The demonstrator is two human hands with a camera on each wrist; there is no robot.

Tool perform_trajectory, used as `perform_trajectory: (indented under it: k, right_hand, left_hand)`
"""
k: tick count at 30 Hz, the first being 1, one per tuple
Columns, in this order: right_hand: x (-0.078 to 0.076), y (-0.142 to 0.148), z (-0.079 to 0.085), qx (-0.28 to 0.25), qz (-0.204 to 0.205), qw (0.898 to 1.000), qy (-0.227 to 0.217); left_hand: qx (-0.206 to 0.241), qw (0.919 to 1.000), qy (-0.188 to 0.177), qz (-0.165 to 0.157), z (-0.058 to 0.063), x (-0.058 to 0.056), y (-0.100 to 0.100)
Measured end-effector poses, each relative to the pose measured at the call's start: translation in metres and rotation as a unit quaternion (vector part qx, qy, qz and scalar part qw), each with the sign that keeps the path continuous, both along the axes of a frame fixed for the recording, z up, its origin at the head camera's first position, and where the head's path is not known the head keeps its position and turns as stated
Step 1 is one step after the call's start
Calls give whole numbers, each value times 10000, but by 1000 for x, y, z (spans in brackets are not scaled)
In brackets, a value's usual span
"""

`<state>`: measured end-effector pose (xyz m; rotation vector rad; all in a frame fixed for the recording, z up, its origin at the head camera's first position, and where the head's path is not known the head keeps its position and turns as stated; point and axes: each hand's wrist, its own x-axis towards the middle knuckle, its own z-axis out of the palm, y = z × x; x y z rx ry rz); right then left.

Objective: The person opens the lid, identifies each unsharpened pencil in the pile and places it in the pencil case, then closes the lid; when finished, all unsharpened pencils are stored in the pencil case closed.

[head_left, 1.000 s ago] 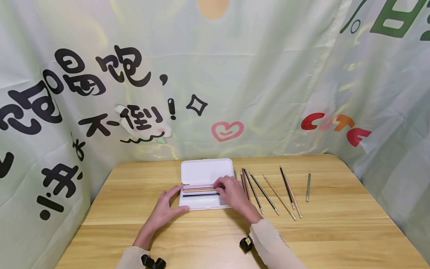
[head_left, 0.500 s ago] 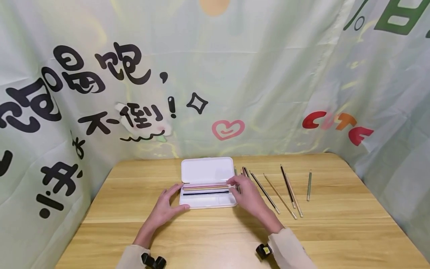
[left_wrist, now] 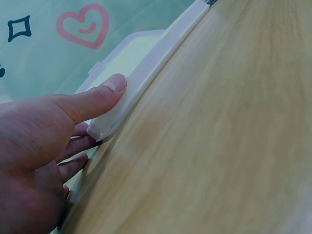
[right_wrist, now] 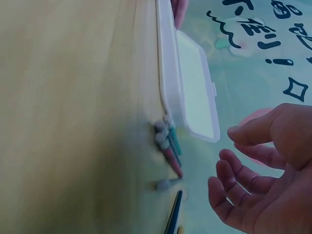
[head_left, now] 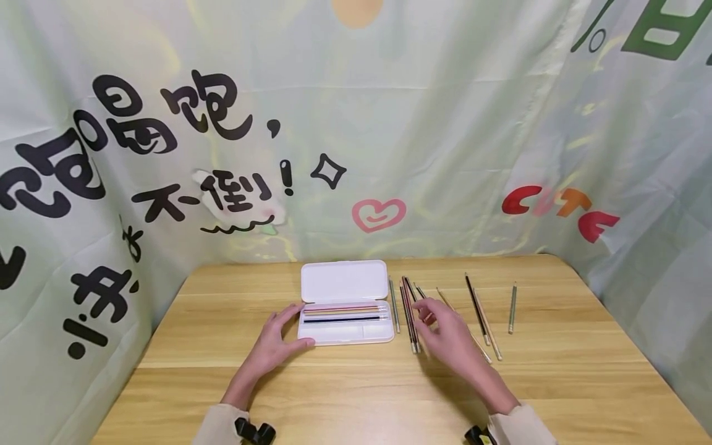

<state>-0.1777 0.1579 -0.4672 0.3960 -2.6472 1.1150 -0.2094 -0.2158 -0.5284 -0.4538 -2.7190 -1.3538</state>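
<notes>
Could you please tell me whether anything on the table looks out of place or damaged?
No spill or damage shows. The loose pencils right of the open white case lie at uneven angles, unlike the parallel pencils inside, and one green pencil lies apart, farthest right.

Left sleeve (head_left: 218, 426), beige; right sleeve (head_left: 525, 428), matching beige. Left camera (head_left: 256, 431), black, blocky, at the cuff; right camera (head_left: 476, 435), black, on which I note yellow. Left hand (head_left: 272, 346), bare; right hand (head_left: 449, 337), bare.

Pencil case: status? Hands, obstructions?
Left hand touching open pencil case. Right hand empty, over loose pencils, hiding some. No obstruction seen over pencil case.
</notes>
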Motion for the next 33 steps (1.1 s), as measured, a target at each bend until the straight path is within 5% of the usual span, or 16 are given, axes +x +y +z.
perform_trajectory:
  k: [13, 33]
  right_hand:
    - [2, 19, -16, 363, -157, 9930, -1113]
    - [7, 16, -17, 571, -522, 9902, -1167]
  left_hand:
    - [37, 10000, -31, -29, -1, -1, -5]
    - [78, 9999, 118, -98, -2, -1, -3]
